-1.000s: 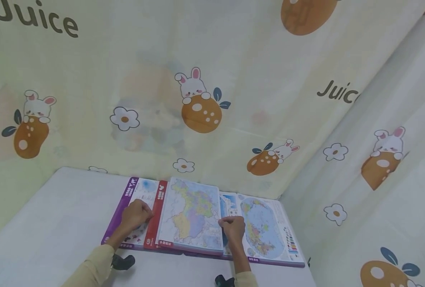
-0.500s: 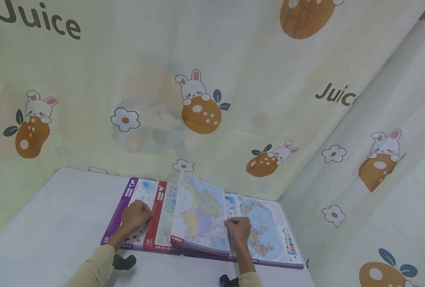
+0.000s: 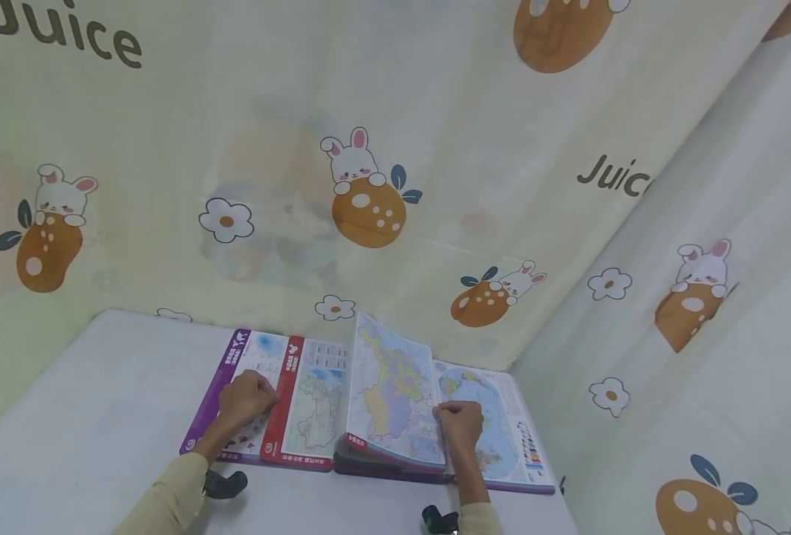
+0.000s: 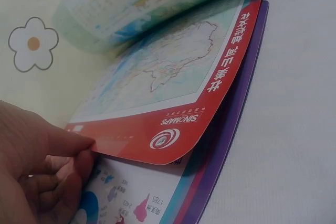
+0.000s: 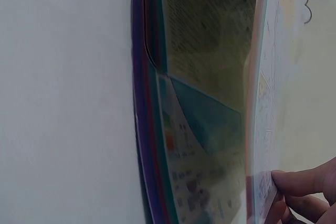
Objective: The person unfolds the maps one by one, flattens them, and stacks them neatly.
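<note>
A red-bordered map sheet (image 3: 318, 416) lies over an open purple-edged map (image 3: 209, 401) on the table. My left hand (image 3: 243, 401) pinches the red left edge (image 4: 142, 142) between thumb and finger; in the left wrist view that edge is lifted off the purple map. Above the middle, a map panel (image 3: 388, 394) with coloured regions stands raised and tilted, bowed away from the layers below. My right hand (image 3: 460, 423) pinches its right side. In the right wrist view, my right hand (image 5: 304, 190) holds the panel's edge, with dark, shaded pages (image 5: 210, 77) underneath.
The white table (image 3: 101, 401) extends left and in front of the maps. A printed curtain (image 3: 268, 186) rises close behind them, and another curtain side (image 3: 689, 334) stands at the right. Dark wrist mounts (image 3: 224, 484) sit at both wrists.
My right hand has moved right, carrying the map panel with it. Its left side has lifted and swung rightward, uncovering the red-bordered sheet beneath. My left hand has stayed at the red edge.
</note>
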Motion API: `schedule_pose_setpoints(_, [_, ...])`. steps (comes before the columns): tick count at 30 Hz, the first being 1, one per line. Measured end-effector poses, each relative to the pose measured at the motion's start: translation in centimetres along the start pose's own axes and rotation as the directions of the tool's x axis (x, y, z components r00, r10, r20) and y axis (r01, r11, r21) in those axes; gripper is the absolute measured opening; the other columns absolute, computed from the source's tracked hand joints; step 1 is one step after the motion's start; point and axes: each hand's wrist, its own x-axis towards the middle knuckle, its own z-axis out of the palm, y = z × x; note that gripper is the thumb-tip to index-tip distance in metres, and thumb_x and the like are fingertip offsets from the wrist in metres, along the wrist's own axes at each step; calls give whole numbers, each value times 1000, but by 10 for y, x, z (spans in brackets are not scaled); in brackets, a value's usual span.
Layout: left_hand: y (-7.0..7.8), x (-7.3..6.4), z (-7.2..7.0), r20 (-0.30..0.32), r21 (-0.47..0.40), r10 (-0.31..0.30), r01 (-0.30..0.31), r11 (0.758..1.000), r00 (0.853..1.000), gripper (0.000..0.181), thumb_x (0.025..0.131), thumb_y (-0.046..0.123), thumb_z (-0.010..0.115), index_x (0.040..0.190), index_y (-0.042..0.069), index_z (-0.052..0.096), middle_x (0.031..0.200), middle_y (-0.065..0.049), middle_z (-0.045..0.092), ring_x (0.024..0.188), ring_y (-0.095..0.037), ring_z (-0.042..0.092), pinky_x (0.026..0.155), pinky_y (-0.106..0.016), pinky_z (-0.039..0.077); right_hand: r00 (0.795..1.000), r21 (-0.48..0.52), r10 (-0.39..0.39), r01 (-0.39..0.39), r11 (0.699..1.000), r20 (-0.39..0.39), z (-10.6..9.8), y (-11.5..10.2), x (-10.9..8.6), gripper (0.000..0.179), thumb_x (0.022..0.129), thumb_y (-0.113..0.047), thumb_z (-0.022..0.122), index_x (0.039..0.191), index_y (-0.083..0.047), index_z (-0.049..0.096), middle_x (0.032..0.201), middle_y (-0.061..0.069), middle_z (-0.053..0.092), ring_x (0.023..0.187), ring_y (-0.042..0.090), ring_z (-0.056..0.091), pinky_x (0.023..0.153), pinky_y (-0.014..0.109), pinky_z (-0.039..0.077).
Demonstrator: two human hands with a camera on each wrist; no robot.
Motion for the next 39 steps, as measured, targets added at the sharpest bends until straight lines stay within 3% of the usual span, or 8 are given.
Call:
schedule_pose_setpoints(8, [1,-1,-4,15,19,-8,8,1000,1000,23,92,18,80,99,-3,72,92,-16,75,78,-25,67,67,-33,51,999,-19,36,-36,999,-11,-24,6,7,10,88,-3,76,91,5,83,96,24,81,97,44,74,100,62,53])
schedule_pose_setpoints(19, [-2,0,-6,26,15,-3,3,1000,1000,22,93,17,78,100,-2,72,94,-16,76,79,-26,68,67,-34,53,992,-53,51,-57,997,-113,-46,21,20,12,84,-3,77,86,7,82,91,26,81,97,50,72,96,59,51])
schedule_pose_setpoints(39, [6,-2,-2,4,4,18,-18,1000,1000,22,94,14,75,101,-7,73,95,-21,77,77,-27,69,68,-37,54,958,-90,105,-134,987,-265,-83,43,31,18,85,-3,74,95,11,80,103,35,78,93,53,70,89,62,50])
